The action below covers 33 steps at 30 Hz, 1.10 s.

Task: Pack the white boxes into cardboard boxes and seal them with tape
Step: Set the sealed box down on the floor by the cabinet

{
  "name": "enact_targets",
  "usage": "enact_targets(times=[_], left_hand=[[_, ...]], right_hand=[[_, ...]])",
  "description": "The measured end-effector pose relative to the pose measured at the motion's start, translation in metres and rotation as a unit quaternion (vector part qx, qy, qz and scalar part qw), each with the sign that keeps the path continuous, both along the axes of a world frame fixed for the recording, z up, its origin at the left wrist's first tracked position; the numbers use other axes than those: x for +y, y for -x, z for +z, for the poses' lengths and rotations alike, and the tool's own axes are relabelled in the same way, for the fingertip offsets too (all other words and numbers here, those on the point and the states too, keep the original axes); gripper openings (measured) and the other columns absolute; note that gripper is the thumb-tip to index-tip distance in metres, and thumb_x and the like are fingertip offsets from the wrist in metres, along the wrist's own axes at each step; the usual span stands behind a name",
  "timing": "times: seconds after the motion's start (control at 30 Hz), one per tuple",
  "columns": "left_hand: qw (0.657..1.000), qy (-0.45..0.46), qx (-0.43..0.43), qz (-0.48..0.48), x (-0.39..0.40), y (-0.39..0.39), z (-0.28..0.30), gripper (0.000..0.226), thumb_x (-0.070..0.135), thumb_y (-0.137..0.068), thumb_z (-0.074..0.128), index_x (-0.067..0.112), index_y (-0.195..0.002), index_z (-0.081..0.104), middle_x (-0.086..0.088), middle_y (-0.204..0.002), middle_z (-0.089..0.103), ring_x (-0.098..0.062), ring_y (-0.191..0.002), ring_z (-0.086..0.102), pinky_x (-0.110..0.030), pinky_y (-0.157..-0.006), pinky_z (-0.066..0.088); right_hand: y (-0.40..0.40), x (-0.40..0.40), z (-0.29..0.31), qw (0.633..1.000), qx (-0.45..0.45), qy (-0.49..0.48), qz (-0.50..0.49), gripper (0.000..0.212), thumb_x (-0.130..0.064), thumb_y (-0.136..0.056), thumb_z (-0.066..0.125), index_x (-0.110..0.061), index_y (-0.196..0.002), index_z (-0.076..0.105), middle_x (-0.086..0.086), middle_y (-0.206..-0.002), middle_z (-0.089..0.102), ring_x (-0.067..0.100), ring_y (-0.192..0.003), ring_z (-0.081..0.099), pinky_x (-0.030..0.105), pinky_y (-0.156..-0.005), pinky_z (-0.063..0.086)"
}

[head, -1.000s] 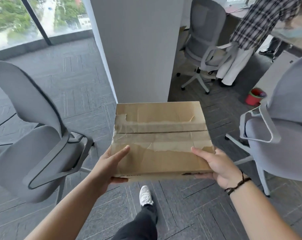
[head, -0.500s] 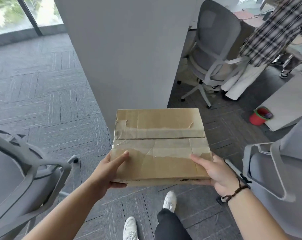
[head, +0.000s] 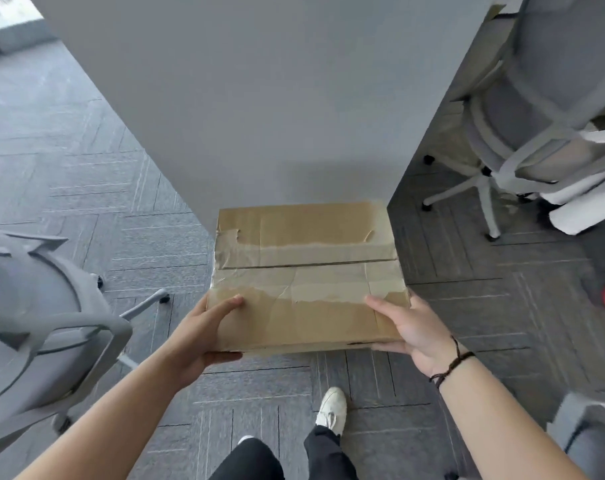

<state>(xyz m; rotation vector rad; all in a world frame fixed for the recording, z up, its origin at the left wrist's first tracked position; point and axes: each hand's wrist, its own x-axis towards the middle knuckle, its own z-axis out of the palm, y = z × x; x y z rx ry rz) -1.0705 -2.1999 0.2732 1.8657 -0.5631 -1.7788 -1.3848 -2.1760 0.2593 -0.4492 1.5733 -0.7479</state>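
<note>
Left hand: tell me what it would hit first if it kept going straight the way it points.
The left hand grips the taped cardboard box, pointing forward; beyond it stands the grey pillar. The box's far edge would probably touch first, though depth is unclear.

Cardboard box [head: 306, 275] between left hand [head: 199, 336] and right hand [head: 417, 329], pillar [head: 259, 116] behind, chairs [head: 34, 327] either side.

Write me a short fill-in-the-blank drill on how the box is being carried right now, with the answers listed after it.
1. The cardboard box is held by ____ hands.
2. The seam on top of the box is covered with ____.
3. The dark cord bracelet sits on the ____ wrist.
4. The left hand grips the box's near ____ corner, the right hand the other.

Missing words: two; tape; right; left
</note>
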Motion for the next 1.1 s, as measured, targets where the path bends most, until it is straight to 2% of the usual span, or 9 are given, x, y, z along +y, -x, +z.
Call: enact_targets(times=[0.2,0.33,0.53,0.63,0.73,0.9,1.1], left_hand=[[0.998,-0.021,-0.007,0.053,-0.042,0.01,-0.086,0.033,0.039,-0.089,0.071,0.035,-0.121,0.062,-0.005,-0.125,0.059,-0.033,-0.112,0.06,-0.063,-0.09,0.055],[0.997,-0.037,-0.011,0.068,-0.063,0.0,-0.173,0.037,0.035,-0.09,0.07,0.033,-0.125,0.061,-0.004,-0.126,0.057,-0.032,-0.114,0.058,-0.06,-0.09,0.056],[0.998,-0.038,-0.012,0.049,-0.083,-0.006,-0.304,0.033,0.028,-0.093,0.065,0.032,-0.126,0.06,-0.003,-0.12,0.06,-0.03,-0.109,0.06,-0.063,-0.097,0.052],[0.999,-0.043,-0.007,0.03,-0.085,-0.008,-0.365,0.031,0.03,-0.093,0.064,0.037,-0.124,0.061,0.0,-0.121,0.063,-0.029,-0.113,0.061,-0.061,-0.096,0.053],[0.999,-0.042,-0.004,0.019,-0.091,-0.01,-0.42,0.031,0.032,-0.094,0.065,0.041,-0.123,0.06,0.001,-0.123,0.063,-0.03,-0.115,0.061,-0.059,-0.096,0.054],[0.999,-0.04,-0.008,0.01,-0.097,-0.015,-0.49,0.027,0.033,-0.096,0.062,0.041,-0.122,0.059,0.002,-0.12,0.062,-0.029,-0.112,0.062,-0.058,-0.097,0.053],[0.999,-0.04,0.005,0.012,-0.092,-0.03,-0.536,0.038,0.04,-0.095,0.061,0.036,-0.133,0.055,-0.002,-0.13,0.06,-0.03,-0.119,0.06,-0.055,-0.097,0.052]], right_hand=[[-0.002,-0.063,-0.086,1.0,0.003,-0.011,0.017,0.029,-0.025,-0.084,0.081,-0.033,-0.106,0.064,-0.016,-0.086,0.077,0.013,-0.096,0.07,0.058,-0.089,0.058],[-0.009,-0.085,-0.172,0.999,0.017,-0.021,0.022,0.032,-0.026,-0.083,0.082,-0.035,-0.108,0.064,-0.012,-0.097,0.077,0.016,-0.101,0.071,0.056,-0.091,0.058],[-0.018,-0.099,-0.308,0.998,0.053,-0.034,0.023,0.03,-0.03,-0.079,0.084,-0.034,-0.104,0.067,-0.011,-0.099,0.078,0.02,-0.107,0.071,0.056,-0.096,0.055],[-0.017,-0.099,-0.371,0.998,0.049,-0.046,0.011,0.03,-0.028,-0.08,0.083,-0.033,-0.105,0.066,-0.01,-0.101,0.077,0.02,-0.105,0.071,0.058,-0.087,0.059],[-0.018,-0.1,-0.43,0.998,0.042,-0.05,0.006,0.037,-0.029,-0.08,0.084,-0.032,-0.111,0.064,-0.006,-0.113,0.074,0.021,-0.11,0.069,0.059,-0.082,0.06],[-0.025,-0.104,-0.505,0.998,0.041,-0.051,0.006,0.04,-0.028,-0.081,0.083,-0.03,-0.114,0.061,-0.003,-0.121,0.069,0.02,-0.111,0.067,0.059,-0.082,0.06],[-0.037,-0.106,-0.552,0.998,0.04,-0.041,0.028,0.042,-0.032,-0.081,0.083,-0.032,-0.115,0.058,-0.004,-0.121,0.069,0.02,-0.111,0.067,0.056,-0.087,0.059]])
